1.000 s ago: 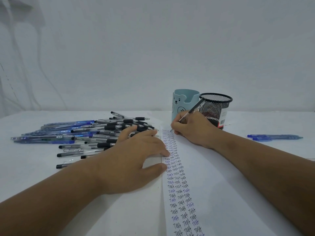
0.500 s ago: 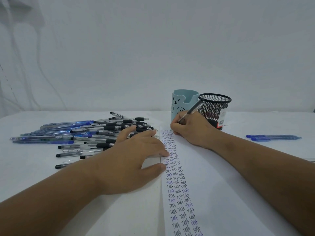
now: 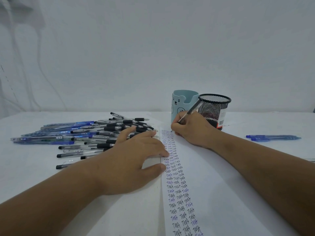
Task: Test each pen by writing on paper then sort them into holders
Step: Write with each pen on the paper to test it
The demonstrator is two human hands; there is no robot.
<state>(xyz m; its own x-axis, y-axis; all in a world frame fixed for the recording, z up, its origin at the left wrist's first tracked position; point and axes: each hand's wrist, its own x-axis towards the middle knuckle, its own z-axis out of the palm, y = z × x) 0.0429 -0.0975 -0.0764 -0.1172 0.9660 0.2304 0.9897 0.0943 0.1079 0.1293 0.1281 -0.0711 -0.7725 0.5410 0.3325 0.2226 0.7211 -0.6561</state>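
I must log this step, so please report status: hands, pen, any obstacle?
Right hand grips clear black-ink pen, tip at top of white paper. Left hand flat, pressing paper edge. Nothing in the way.

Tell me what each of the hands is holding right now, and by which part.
The right hand grips a pen low on its barrel, near the tip. The left hand holds nothing; it rests flat at the paper edge.
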